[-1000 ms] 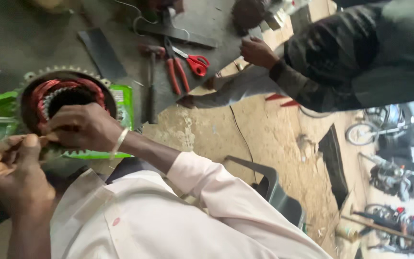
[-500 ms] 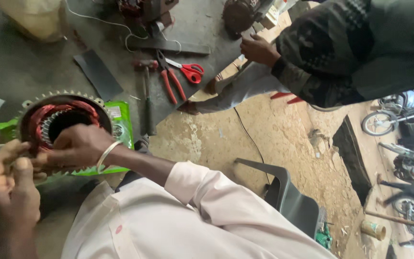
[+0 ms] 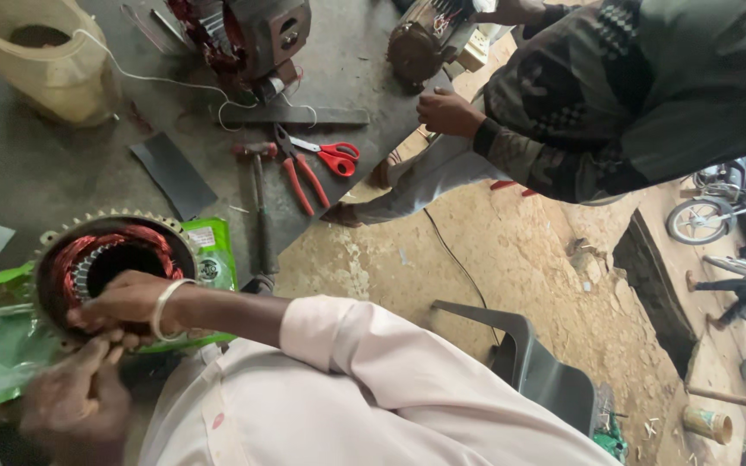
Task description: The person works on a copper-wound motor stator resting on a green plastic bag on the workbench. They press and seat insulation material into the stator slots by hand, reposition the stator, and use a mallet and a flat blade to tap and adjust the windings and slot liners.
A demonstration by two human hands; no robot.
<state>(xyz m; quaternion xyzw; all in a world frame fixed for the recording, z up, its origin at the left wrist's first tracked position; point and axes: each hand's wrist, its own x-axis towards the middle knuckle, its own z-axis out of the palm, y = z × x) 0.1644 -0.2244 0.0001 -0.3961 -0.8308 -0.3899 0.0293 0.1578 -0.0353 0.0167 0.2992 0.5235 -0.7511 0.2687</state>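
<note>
— Where is the stator?

— The round motor stator (image 3: 114, 267), toothed at its rim with red-copper windings inside, lies at the near left of the dark table (image 3: 36, 173), on a shiny green plastic package (image 3: 2, 345) that spreads out to its left and shows again as a green panel with a small round label on its right.

— And the hands?

— The right hand (image 3: 123, 306), a metal bangle at the wrist, lies over the stator's near rim, fingers curled down onto the windings. The left hand (image 3: 75, 397) is just below it, fingers pinched up toward the same spot; what it pinches I cannot tell.

— What else is on the table?

— A flat grey sheet (image 3: 174, 177) just beyond the stator, then a hammer (image 3: 259, 198), red-handled pliers (image 3: 300, 177) and red scissors (image 3: 334, 157) toward the far edge. A cut yellowish jug (image 3: 45, 60) stands far left, well apart.

— Any room?

— Bare table lies between the stator and the jug. The table's right edge drops to a sandy floor (image 3: 511, 259), where a grey chair (image 3: 537, 362) stands. Another person's hand (image 3: 446, 112) rests at the far edge.
</note>
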